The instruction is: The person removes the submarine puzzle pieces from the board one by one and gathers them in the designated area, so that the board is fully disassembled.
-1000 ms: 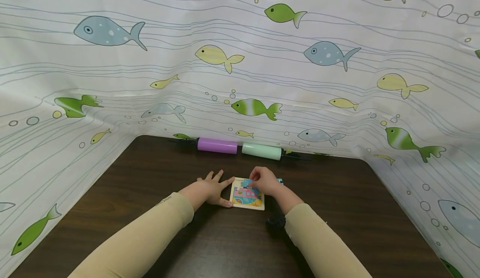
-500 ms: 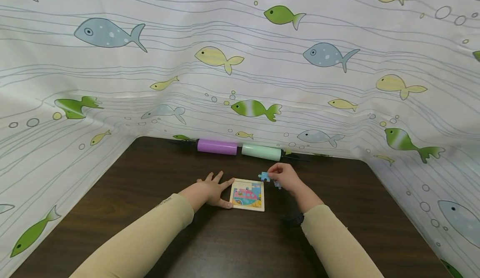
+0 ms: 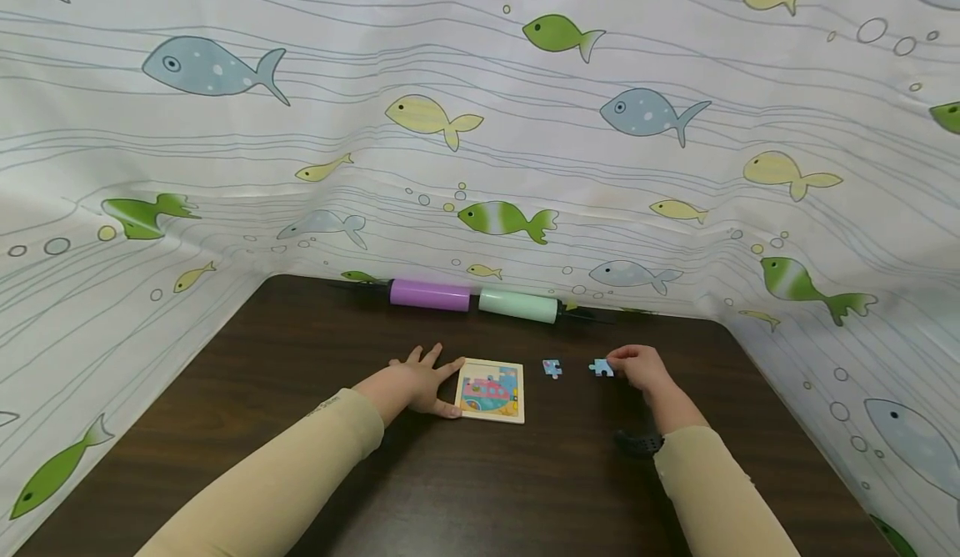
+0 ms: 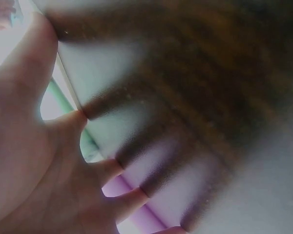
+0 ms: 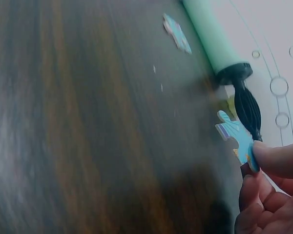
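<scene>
A small square puzzle board (image 3: pixel 491 389) with a colourful picture lies on the dark wooden table (image 3: pixel 300 424). My left hand (image 3: pixel 422 378) lies flat beside the board's left edge, fingers spread, thumb against the frame; its palm (image 4: pixel 34 161) fills the left wrist view. My right hand (image 3: pixel 633 365) pinches a blue puzzle piece (image 3: pixel 601 367) (image 5: pixel 237 137) low over the table, right of the board. Between the board and that hand, a second blue piece (image 3: pixel 552 368) (image 5: pixel 177 33) lies loose on the table.
A purple cylinder (image 3: pixel 429 294) and a mint-green cylinder (image 3: pixel 518 305) (image 5: pixel 212 39) with black ends lie end to end along the table's far edge. A white fish-print curtain (image 3: pixel 480 123) encloses the table at the back and both sides.
My right hand lifted a blue piece off the board and carried it to the right, past the loose piece. The left hand has stayed beside the board.
</scene>
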`<state>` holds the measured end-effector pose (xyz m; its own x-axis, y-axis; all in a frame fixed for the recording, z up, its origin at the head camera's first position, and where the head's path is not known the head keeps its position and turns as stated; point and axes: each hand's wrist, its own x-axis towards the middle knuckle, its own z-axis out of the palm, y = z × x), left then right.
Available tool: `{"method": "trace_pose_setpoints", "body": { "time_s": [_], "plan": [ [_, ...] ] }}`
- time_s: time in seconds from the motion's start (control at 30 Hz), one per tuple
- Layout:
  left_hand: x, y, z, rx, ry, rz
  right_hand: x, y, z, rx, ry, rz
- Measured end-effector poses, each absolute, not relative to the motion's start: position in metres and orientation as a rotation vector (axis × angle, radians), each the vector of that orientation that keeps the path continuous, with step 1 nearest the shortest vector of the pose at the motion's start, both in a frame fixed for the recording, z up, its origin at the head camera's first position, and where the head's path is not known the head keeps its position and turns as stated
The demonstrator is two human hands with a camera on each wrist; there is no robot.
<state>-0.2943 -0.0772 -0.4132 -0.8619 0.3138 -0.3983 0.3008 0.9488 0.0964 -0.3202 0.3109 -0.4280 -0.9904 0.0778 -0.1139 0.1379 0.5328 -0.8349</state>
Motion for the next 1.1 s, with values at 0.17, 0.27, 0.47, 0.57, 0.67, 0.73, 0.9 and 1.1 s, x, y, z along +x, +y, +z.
{"method": "trace_pose_setpoints", "body": {
  "time_s": [0.17,0.27,0.47,0.57,0.67,0.73,0.9,1.1],
  "plan": [
    [-0.293,-0.077,-0.411,0.446,2.683,0.047,-0.321,0.320,-0.432,0.221,2.679,-1.472],
    [-0.292,-0.077,-0.411,0.446,2.682,0.050,-0.324,0.318,-0.433,0.209,2.732,-1.411],
    [-0.292,-0.077,-0.411,0.455,2.687,0.041,-0.325,0.302,-0.430,0.160,2.928,-1.139],
    [-0.292,-0.077,-0.412,0.457,2.691,0.040,-0.325,0.288,-0.426,0.091,2.965,-1.116],
    [-0.292,-0.077,-0.412,0.454,2.693,0.039,-0.327,0.270,-0.422,-0.019,2.966,-1.144],
    [-0.293,-0.077,-0.412,0.451,2.693,0.034,-0.327,0.255,-0.420,-0.099,2.956,-1.154],
    [-0.294,-0.077,-0.413,0.453,2.694,0.024,-0.325,0.214,-0.418,-0.286,2.893,-1.150],
    [-0.293,-0.077,-0.413,0.457,2.692,0.032,-0.321,0.177,-0.423,-0.405,2.828,-1.075]
  ]
}}
